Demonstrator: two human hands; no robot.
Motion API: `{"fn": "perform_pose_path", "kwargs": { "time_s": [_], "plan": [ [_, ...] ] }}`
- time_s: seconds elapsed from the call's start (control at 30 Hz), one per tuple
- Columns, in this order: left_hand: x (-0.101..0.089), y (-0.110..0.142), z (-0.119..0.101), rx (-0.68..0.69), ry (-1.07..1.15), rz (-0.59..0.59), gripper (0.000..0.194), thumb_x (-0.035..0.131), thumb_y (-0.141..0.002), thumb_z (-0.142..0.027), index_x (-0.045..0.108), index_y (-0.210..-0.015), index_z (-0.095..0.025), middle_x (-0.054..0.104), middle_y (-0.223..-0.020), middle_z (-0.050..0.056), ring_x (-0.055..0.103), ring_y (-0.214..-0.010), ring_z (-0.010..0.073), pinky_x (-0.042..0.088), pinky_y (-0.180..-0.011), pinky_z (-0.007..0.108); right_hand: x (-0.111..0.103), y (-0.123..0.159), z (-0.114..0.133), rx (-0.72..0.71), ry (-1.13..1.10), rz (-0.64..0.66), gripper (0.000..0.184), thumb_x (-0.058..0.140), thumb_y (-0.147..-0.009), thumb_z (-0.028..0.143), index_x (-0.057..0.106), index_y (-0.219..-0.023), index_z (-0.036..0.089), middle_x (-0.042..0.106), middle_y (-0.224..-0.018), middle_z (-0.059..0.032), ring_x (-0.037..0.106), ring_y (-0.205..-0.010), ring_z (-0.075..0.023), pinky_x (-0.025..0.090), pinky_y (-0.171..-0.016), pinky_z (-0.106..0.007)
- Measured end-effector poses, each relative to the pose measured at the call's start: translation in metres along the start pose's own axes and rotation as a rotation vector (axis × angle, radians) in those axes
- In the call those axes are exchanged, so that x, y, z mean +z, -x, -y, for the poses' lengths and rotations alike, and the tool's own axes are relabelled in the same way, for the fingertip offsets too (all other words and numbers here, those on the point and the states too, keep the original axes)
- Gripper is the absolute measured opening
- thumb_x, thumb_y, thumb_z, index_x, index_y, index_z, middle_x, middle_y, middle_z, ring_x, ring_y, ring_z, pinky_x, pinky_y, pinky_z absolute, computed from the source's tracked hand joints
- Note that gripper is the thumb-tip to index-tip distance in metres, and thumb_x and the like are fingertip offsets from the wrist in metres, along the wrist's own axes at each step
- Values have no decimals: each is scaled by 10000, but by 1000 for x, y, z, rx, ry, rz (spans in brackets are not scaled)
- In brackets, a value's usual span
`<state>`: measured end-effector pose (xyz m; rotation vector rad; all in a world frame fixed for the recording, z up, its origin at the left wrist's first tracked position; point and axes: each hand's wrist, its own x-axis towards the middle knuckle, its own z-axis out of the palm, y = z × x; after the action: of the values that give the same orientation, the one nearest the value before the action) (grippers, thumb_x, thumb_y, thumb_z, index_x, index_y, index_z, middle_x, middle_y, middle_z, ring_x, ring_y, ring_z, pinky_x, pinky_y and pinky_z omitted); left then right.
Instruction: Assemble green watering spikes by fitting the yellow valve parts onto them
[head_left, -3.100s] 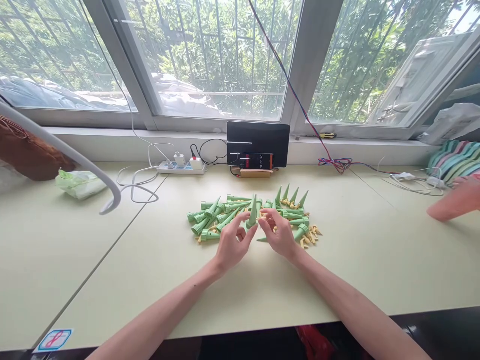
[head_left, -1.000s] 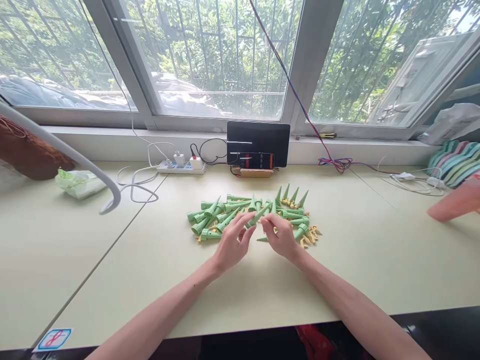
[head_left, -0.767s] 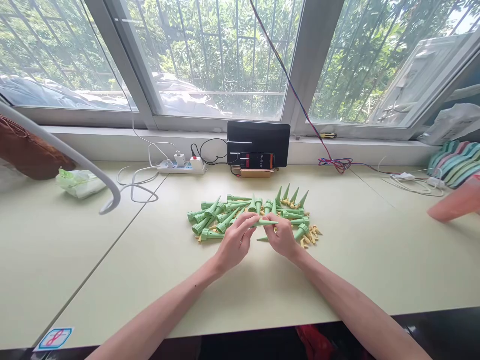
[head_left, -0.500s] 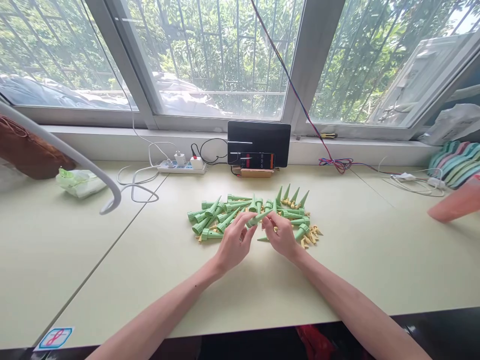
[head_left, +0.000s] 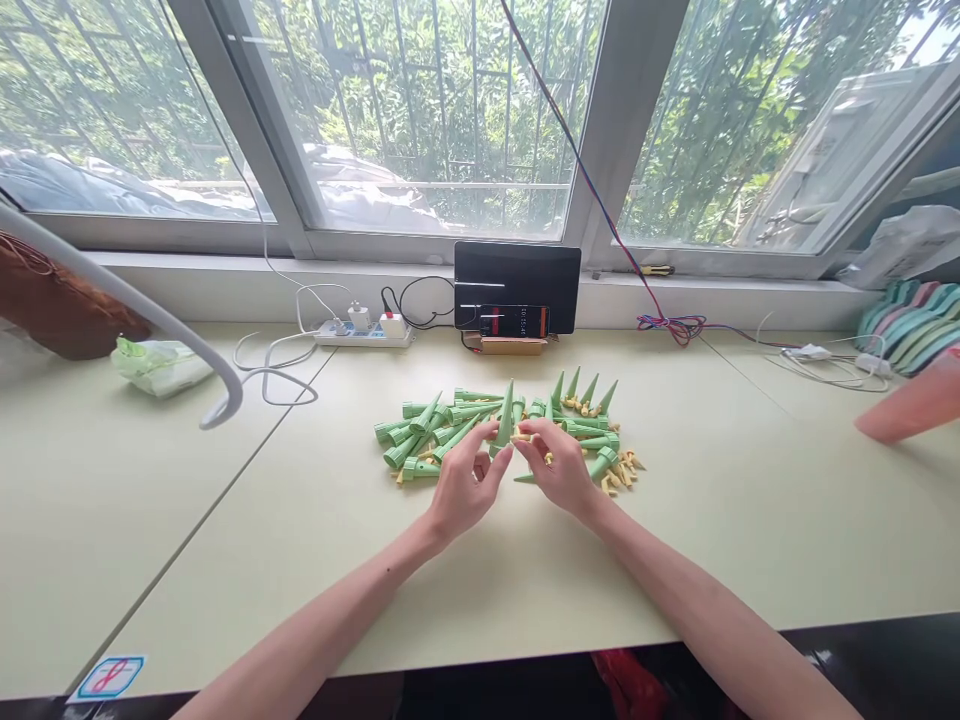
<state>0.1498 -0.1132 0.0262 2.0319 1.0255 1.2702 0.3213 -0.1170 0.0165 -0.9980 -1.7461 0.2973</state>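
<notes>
My left hand is closed on a green plastic watering spike, its tip pointing up and away from me. Close on its right, my right hand pinches a small yellow valve piece against or just beside the spike; I cannot tell whether they touch. Several more green spikes lie in a heap left of and behind my hands. To the right lie further spikes and a scatter of loose yellow valve pieces. Several spikes stand upright at the back right, with yellow pieces at their bases.
A black tablet with a phone before it leans by the window sill. A power strip and white cables lie back left. A white curved bar crosses the left side. Another person's blurred arm shows at the right edge.
The spike in my left hand has swung from lying tilted to the right to pointing up. My right fingers have opened off its tip, and the yellow piece now shows between them.
</notes>
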Motion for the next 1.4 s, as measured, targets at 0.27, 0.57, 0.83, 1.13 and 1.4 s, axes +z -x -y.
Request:
{"fn": "perform_pose_path", "kwargs": {
  "time_s": [0.27, 0.57, 0.83, 1.13, 1.4],
  "plan": [
    [-2, -1, 0, 38, 51, 41, 301, 543, -945, -312, 553, -1233, -223, 624, -1040, 61, 484, -463, 32, 499, -481, 207, -1, 0, -6, -50, 15, 64, 209, 421, -1020, 283, 562, -887, 205, 557, -733, -13, 508, -626, -138, 429, -599, -260],
    [-4, -4, 1, 69, 145, 97, 275, 491, -969, -278, 600, -1221, -266, 582, -1223, 105, 501, -500, 24, 474, -430, 175, 2, 5, -3, 9, -33, 123, 336, 351, -1038, 321, 471, -742, 215, 482, -621, 23, 438, -526, -122, 381, -531, -253],
    [-2, -3, -3, 28, 71, 45, 275, 532, -949, -318, 565, -1205, -224, 657, -1059, 73, 512, -464, 42, 505, -469, 207, 1, 1, 0, 44, -42, 97, 270, 381, -1025, 338, 540, -855, 201, 532, -670, 12, 483, -562, -122, 414, -553, -248],
    [-3, -4, -8, -155, 109, -54, 321, 549, -932, -423, 590, -1139, -180, 638, -909, 44, 517, -424, 54, 431, -388, 193, 3, 3, 0, 31, -79, 81, 190, 515, -978, 344, 546, -1108, 209, 637, -921, -53, 562, -586, -114, 479, -522, -243],
    [-4, -4, -5, -122, 127, -18, 331, 555, -930, -392, 585, -1169, -165, 632, -995, 72, 541, -462, 47, 455, -408, 182, 3, 2, -2, -57, -60, 35, 114, 510, -985, 317, 548, -992, 210, 600, -847, -31, 538, -584, -116, 443, -519, -239]
  ]
}}
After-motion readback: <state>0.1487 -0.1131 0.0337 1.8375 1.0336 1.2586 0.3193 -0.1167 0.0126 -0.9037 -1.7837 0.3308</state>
